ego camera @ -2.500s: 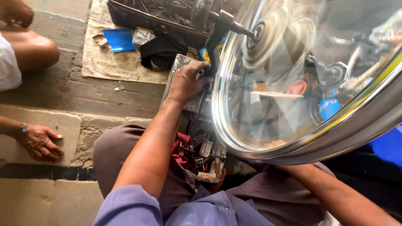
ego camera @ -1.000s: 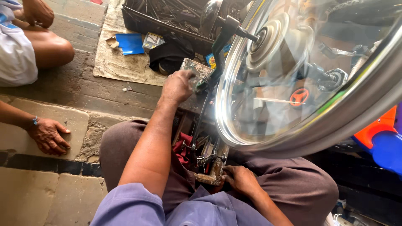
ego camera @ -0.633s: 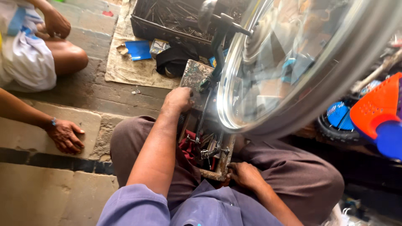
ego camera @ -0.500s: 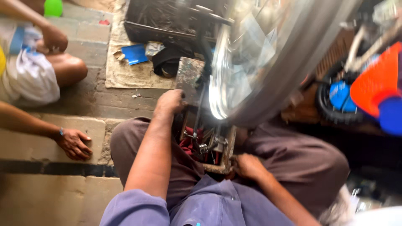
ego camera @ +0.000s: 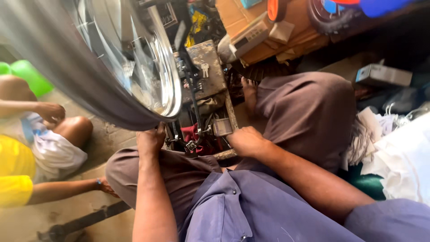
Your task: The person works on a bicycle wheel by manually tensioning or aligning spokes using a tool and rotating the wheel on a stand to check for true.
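Note:
A large shiny wheel rim [ego camera: 134, 67], blurred, fills the upper left and hangs on a dark upright stand [ego camera: 192, 96]. My left hand [ego camera: 150, 140] is just under the rim's lowest point, with its fingers curled against the rim's edge. My right hand [ego camera: 244, 140] is a closed fist resting at the front edge of a tool tray [ego camera: 226, 154] between my knees. Whatever is inside the fist is hidden. The tray holds a red cloth [ego camera: 193, 133], metal tools and a small grey metal box [ego camera: 222, 127].
Another person sits on the floor at the left in yellow and white [ego camera: 27, 161], with a hand [ego camera: 105, 186] flat on the ground. Cardboard boxes [ego camera: 255, 36] are stacked beyond the stand. A grey box [ego camera: 383, 75] and white cloths [ego camera: 403, 152] lie at the right. A metal bar [ego camera: 80, 222] lies on the floor.
The view has swung right, so the wheel now sits at the upper left. My left hand has dropped from the stand's board to the rim's lower edge. My right hand stays at the tray.

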